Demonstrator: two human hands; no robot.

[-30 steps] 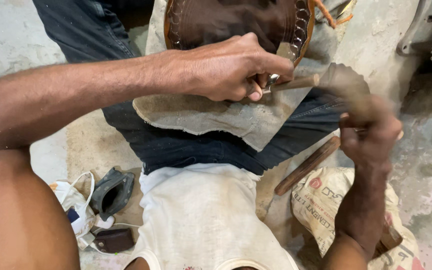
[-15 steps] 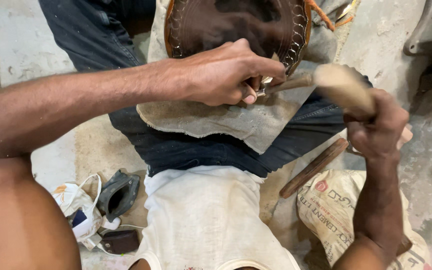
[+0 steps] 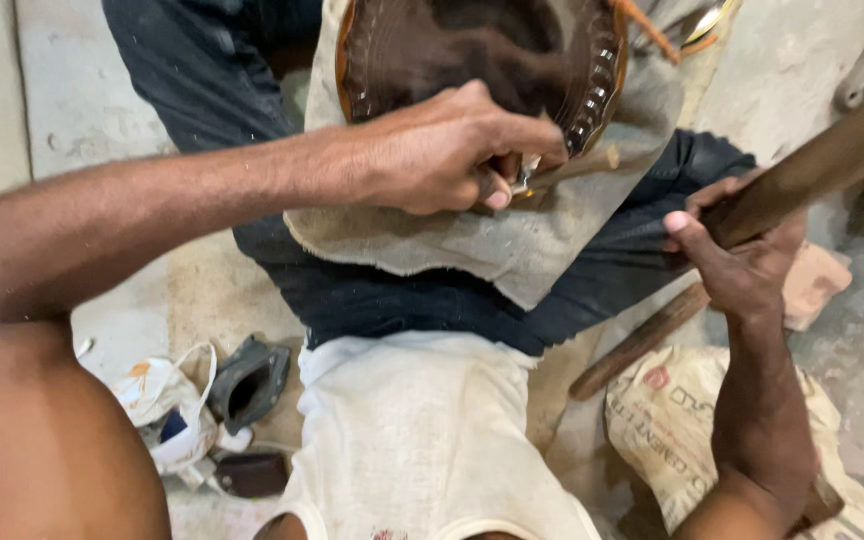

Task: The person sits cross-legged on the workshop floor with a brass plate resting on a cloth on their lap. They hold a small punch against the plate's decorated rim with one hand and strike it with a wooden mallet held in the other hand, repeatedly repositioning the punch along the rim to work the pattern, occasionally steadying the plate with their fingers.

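Chisel [image 3: 572, 168] pinched tight in the left hand [image 3: 442, 150] against the stiff brown disc [image 3: 482, 60] – right hand [image 3: 742, 250] closed around a heavy-looking wooden mallet [image 3: 812, 170], best held low on its handle.

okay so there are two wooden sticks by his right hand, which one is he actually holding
The upper stick, gripped in the right hand and raised off the floor. The other stick lies loose on the floor below that hand.
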